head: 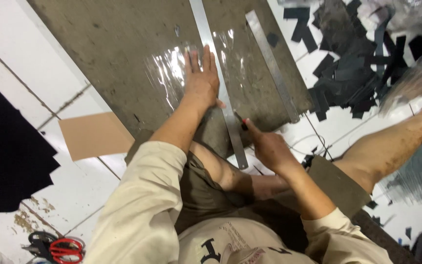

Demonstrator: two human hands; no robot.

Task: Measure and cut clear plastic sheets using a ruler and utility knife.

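Observation:
My left hand (201, 80) lies flat, fingers spread, pressing a long metal ruler (219, 83) and a clear plastic sheet (172, 73) onto a worn grey board (123, 44). My right hand (268, 146) grips a small cutting knife (241, 122) with a red and black handle. Its tip meets the ruler's right edge near the ruler's near end. The plastic sheet spreads on both sides of the ruler.
A second metal ruler (272, 66) lies to the right on the board. Black offcuts (352, 63) are heaped at top right. A brown cardboard piece (94, 134) and black sheet (6, 156) lie left. Red-handled scissors (64, 249) rest at bottom left.

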